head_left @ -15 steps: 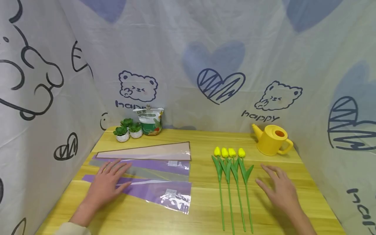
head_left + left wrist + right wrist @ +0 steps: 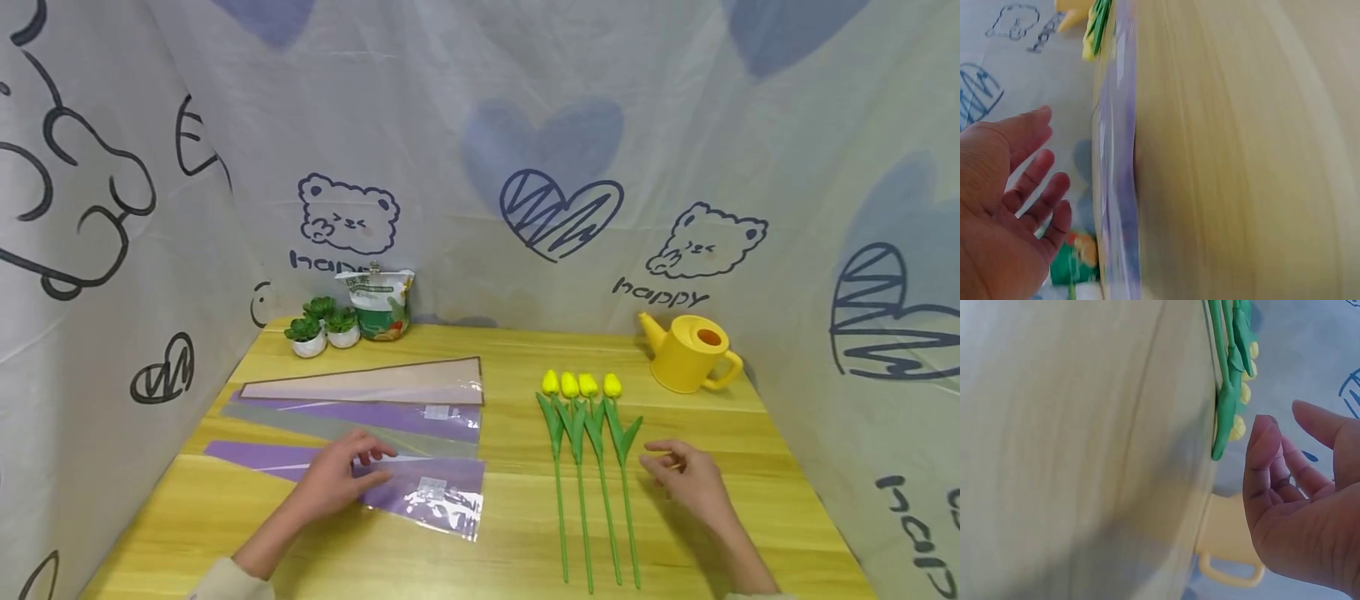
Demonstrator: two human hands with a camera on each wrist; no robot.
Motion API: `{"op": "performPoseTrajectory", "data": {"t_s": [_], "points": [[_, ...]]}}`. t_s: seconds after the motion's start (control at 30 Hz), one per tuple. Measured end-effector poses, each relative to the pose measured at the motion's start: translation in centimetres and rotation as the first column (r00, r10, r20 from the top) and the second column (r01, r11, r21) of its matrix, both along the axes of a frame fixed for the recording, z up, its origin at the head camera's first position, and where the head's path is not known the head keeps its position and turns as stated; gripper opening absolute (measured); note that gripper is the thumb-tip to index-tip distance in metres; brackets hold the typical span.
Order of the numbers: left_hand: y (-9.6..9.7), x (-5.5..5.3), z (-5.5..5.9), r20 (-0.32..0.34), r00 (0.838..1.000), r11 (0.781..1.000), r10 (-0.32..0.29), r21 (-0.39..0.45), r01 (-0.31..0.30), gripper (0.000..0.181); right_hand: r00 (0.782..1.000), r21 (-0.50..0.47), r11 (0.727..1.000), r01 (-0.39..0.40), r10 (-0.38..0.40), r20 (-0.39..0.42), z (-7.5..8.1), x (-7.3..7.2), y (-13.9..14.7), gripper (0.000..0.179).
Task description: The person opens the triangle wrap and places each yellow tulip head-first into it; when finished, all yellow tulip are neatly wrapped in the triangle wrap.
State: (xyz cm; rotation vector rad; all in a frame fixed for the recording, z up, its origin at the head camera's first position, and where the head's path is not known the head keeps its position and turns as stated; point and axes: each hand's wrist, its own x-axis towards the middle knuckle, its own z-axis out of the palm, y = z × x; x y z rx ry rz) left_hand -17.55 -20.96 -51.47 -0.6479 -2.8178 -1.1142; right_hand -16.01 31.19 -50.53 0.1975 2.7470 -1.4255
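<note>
Above the nearest purple clear-plastic flower sleeve point(image 2: 457, 500) my left hand point(image 2: 337, 475) hovers, its fingers loosely bent and nothing in them. Behind that sleeve lie another purple sleeve point(image 2: 405, 418) and a pale pink one with a dark border point(image 2: 397, 385). Several yellow tulips point(image 2: 612, 386) with green stems lie side by side on the wooden table, heads toward the back. Just right of them my right hand point(image 2: 690, 483) is held in the air, fingers slightly curled around nothing. Both palms show bare in the left wrist view and the right wrist view.
A yellow watering can point(image 2: 682, 358) stands at the back right of the table point(image 2: 517, 533). Potted succulents point(image 2: 306, 333) and a clipped white-and-green bag point(image 2: 381, 304) stand at the back left. Printed cloth point(image 2: 450, 275) hangs around the table.
My left hand has moved right, toward the middle of the nearest purple sleeve, and its fingers have bent. My right hand has shifted slightly left and its fingers have curled in a little.
</note>
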Motion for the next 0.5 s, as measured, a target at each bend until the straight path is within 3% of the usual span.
{"op": "performPoseTrajectory", "data": {"t_s": [0.17,0.3,0.5], "points": [[2.3,-0.1,-0.8,0.067,0.992,0.994,-0.106,0.045,0.103,0.023,0.999,0.034,0.999,-0.008,0.007,0.038,-0.9,-0.2,-0.4,0.042],[4.2,-0.4,-1.1,0.076,0.980,0.982,-0.185,0.053,0.181,0.024,0.998,0.030,0.999,-0.015,0.013,0.064,-1.4,-0.4,-0.7,0.040],[6.7,-0.7,-1.4,0.110,0.962,0.968,-0.249,0.048,0.245,0.024,0.990,0.000,1.000,-0.001,0.001,0.141,-1.6,-0.6,-1.2,0.036]]}}
